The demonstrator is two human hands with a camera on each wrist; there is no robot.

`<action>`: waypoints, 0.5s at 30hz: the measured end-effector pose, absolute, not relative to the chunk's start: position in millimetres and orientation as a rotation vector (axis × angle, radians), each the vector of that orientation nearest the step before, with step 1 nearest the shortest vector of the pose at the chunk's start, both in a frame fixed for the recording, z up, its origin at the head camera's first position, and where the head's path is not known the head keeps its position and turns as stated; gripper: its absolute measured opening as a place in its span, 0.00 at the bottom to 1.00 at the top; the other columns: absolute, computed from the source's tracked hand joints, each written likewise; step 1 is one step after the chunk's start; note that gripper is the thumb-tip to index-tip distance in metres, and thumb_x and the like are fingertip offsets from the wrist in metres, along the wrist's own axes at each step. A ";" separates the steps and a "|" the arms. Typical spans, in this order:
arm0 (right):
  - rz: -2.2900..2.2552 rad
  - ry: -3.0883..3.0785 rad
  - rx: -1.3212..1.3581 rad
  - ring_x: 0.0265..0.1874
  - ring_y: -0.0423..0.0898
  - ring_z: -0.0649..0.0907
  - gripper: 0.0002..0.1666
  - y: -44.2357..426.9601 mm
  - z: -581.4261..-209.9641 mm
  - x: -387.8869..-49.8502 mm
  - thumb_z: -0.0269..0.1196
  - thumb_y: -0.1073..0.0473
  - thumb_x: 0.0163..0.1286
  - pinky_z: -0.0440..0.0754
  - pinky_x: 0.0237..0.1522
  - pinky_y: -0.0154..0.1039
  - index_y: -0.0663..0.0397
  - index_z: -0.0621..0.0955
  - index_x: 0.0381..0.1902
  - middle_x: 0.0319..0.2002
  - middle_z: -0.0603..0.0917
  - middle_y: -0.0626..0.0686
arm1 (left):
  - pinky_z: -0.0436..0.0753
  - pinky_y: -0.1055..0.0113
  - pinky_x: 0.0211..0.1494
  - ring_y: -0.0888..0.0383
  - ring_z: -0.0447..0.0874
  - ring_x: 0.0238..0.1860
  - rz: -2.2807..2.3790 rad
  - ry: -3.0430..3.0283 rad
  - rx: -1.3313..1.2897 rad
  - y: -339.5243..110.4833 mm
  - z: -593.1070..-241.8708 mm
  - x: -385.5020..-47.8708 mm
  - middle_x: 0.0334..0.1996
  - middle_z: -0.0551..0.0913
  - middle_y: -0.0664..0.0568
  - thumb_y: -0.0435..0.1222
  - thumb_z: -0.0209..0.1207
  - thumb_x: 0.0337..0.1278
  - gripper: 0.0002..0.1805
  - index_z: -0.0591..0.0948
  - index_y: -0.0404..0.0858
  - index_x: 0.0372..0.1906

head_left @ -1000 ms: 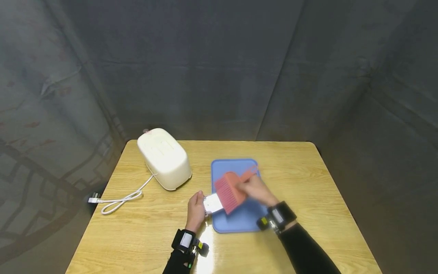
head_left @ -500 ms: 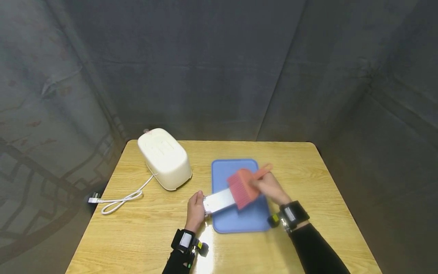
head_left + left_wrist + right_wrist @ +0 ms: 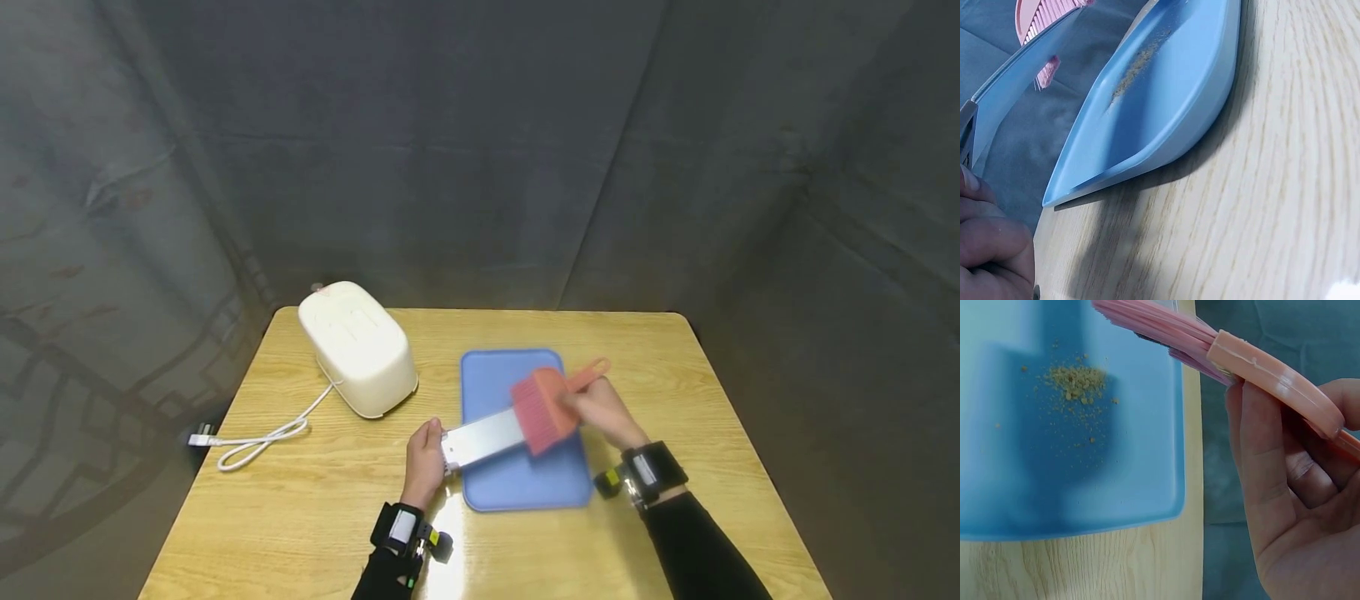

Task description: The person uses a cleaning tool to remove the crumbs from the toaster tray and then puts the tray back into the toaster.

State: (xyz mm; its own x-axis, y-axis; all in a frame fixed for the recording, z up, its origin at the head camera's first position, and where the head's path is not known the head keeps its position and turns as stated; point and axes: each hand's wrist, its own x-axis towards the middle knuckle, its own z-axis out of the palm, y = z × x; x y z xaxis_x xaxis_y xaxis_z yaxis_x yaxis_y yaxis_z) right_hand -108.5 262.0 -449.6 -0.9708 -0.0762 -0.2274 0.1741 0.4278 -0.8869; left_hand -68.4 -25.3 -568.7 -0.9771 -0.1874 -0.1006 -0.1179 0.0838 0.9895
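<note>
My left hand (image 3: 425, 462) grips the near end of a long flat silver crumb tray (image 3: 483, 440), tilted over a shallow blue tray (image 3: 510, 371). With my right hand (image 3: 603, 415) I hold an orange-handled brush (image 3: 550, 404), its pink bristles against the crumb tray's far end. In the right wrist view, fingers pinch the brush near its base. Below it, a small heap of brown crumbs (image 3: 1077, 382) lies in the blue tray, with specks scattered round it. The left wrist view shows curled left fingers at the crumb tray's end.
A cream toaster-like appliance (image 3: 358, 346) rests at the back left of the wooden table (image 3: 637, 354). Its white cord (image 3: 270, 435) lies bundled, with the plug at the table's left edge. Grey cloth hangs around the table.
The brush has swept right along the crumb tray, away from my left hand, uncovering more of the silver surface. My left hand and the blue tray have hardly moved.
</note>
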 end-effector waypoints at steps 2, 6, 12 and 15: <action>-1.572 2.441 0.091 0.42 0.53 0.83 0.16 263.4 -449.5 -108.6 0.62 0.63 0.71 0.83 0.41 0.45 0.68 0.75 0.52 0.51 0.82 0.64 | 0.71 0.65 0.34 0.56 0.70 0.28 -2.068 -2.274 0.319 -25.0 -568.2 -68.7 0.24 0.70 0.52 0.43 0.42 0.83 0.23 0.74 0.35 0.30; -1.591 2.420 0.096 0.40 0.53 0.84 0.15 266.2 -449.4 -109.2 0.62 0.64 0.71 0.83 0.40 0.45 0.68 0.75 0.51 0.49 0.82 0.64 | 0.71 0.66 0.31 0.57 0.70 0.25 -2.048 -2.268 0.310 -24.1 -566.2 -68.7 0.22 0.69 0.52 0.42 0.43 0.83 0.23 0.74 0.35 0.29; -1.609 2.397 0.096 0.39 0.52 0.84 0.16 269.6 -451.1 -110.1 0.61 0.65 0.71 0.84 0.38 0.46 0.70 0.74 0.52 0.48 0.82 0.63 | 0.72 0.67 0.27 0.58 0.71 0.23 -2.053 -2.274 0.320 -23.7 -565.5 -67.8 0.22 0.70 0.52 0.42 0.43 0.83 0.22 0.74 0.35 0.29; -1.616 2.402 0.083 0.38 0.52 0.85 0.15 270.2 -450.9 -109.9 0.61 0.66 0.70 0.84 0.38 0.46 0.70 0.74 0.51 0.47 0.83 0.64 | 0.72 0.67 0.25 0.58 0.72 0.23 -2.057 -2.281 0.330 -23.9 -565.4 -67.5 0.22 0.71 0.52 0.43 0.43 0.83 0.22 0.75 0.35 0.30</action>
